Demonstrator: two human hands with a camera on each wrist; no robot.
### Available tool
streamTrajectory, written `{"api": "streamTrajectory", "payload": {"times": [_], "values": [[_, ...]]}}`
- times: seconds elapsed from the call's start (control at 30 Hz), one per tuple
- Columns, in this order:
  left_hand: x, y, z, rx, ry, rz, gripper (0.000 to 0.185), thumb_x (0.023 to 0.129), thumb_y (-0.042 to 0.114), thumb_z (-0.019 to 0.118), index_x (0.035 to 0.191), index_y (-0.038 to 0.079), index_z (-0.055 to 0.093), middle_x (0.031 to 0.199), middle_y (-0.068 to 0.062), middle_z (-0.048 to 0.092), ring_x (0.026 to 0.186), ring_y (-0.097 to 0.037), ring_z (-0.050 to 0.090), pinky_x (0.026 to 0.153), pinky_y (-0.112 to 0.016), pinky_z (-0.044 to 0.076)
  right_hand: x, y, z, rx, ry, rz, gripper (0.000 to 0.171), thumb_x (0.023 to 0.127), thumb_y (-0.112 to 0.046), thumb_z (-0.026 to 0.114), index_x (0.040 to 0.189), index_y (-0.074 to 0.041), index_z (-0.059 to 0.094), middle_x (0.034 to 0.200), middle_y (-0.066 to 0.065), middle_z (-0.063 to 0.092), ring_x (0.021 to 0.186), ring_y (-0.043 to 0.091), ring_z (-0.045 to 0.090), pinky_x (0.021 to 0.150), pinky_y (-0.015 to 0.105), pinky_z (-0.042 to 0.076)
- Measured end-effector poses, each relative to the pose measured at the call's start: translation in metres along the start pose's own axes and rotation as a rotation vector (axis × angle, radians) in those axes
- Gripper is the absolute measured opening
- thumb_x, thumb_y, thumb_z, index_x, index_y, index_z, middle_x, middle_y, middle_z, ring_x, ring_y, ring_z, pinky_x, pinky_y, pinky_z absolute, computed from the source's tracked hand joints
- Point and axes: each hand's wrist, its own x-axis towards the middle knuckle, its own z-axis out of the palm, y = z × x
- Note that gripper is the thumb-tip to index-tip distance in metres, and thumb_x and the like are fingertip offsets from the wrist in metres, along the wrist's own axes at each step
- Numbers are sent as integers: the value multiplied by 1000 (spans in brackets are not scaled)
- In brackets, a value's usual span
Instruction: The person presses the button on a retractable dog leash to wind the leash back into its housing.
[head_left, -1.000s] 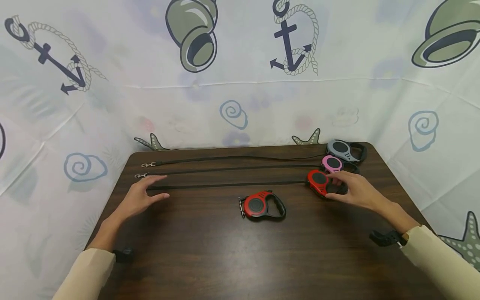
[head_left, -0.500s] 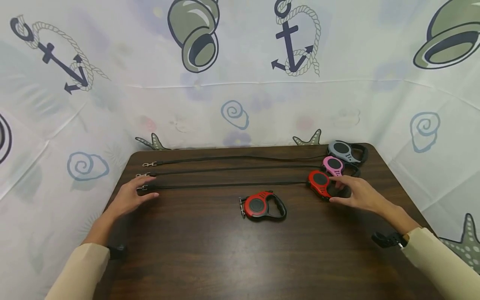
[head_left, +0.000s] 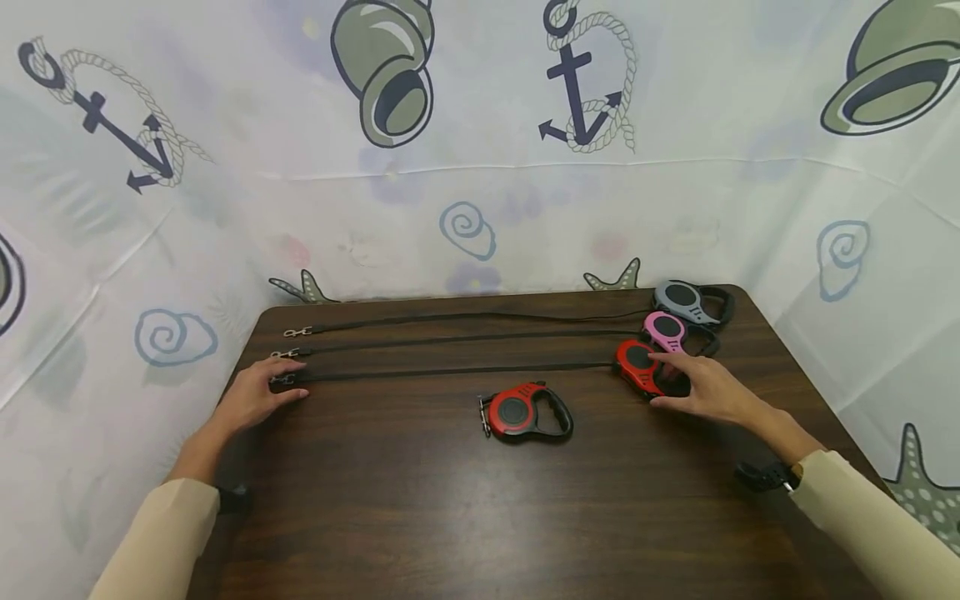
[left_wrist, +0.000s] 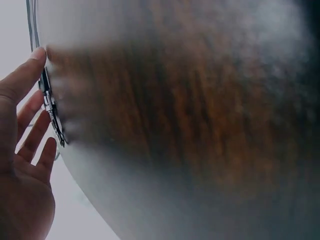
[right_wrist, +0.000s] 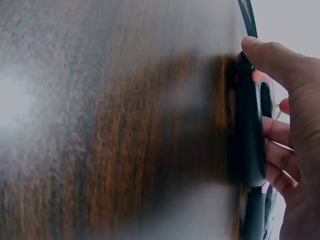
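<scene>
My left hand (head_left: 251, 398) is at the table's left, thumb and fingers spread about the metal clip (head_left: 282, 380) of the nearest leash. In the left wrist view the fingers (left_wrist: 35, 135) look loosely straight beside the clip; contact is unclear. On the right, my right hand (head_left: 708, 386) lies over the black handle of a red retractable leash (head_left: 637, 367), thumb at its near edge. The right wrist view shows the fingers (right_wrist: 281, 155) against the black handle (right_wrist: 248, 130), not wrapped round it. That leash's black strap (head_left: 450, 372) runs straight between both hands.
Behind lie a pink leash (head_left: 665, 330) and a grey leash (head_left: 682, 298), their straps stretched left to metal clips. Another red leash (head_left: 516, 412), strap wound in, lies mid-table (head_left: 450, 508). A patterned cloth (head_left: 525, 208) hangs round the back and sides.
My left hand has moved left from over the strap to the clip at its end. The right hand slid slightly right, then back; the red leash by it has stayed in place.
</scene>
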Motion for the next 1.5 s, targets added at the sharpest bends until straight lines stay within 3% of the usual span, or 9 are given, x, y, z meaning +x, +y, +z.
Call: {"api": "streamTrajectory", "payload": {"times": [0.23,0.63,1.0,1.33,1.5], "values": [[-3,-8,5,4,29,14,45,79,9,92,119,-2,76,118,-29,72,122,-60,59,99,-73,42,3,0,4,-19,-14,24,78,82,-39,92,143,-2,61,101,4,73,90,20,67,83,50,58],[3,-12,6,13,38,-21,30,83,8,90,110,-2,81,105,-20,73,102,-45,68,88,-62,48,2,-1,10,-36,12,14,77,80,-39,94,140,-2,64,96,0,69,83,15,61,76,41,55],[4,-17,7,-7,101,17,23,78,4,92,99,1,84,96,-13,74,93,-40,69,80,-25,46,3,-4,14,-48,52,36,73,79,-38,95,136,-3,67,94,1,68,80,16,59,74,40,54],[4,-18,7,-31,127,57,19,77,-1,91,94,3,84,92,-11,75,92,-36,70,82,-12,42,2,-4,15,-33,76,28,69,79,-34,95,134,-3,67,93,2,67,80,17,59,72,39,51],[4,-17,6,-29,118,74,18,78,-3,90,94,2,83,93,-12,75,92,-36,70,84,-12,42,1,-4,16,-26,84,19,68,80,-32,95,135,-3,68,94,3,67,82,19,60,72,39,51]]}}
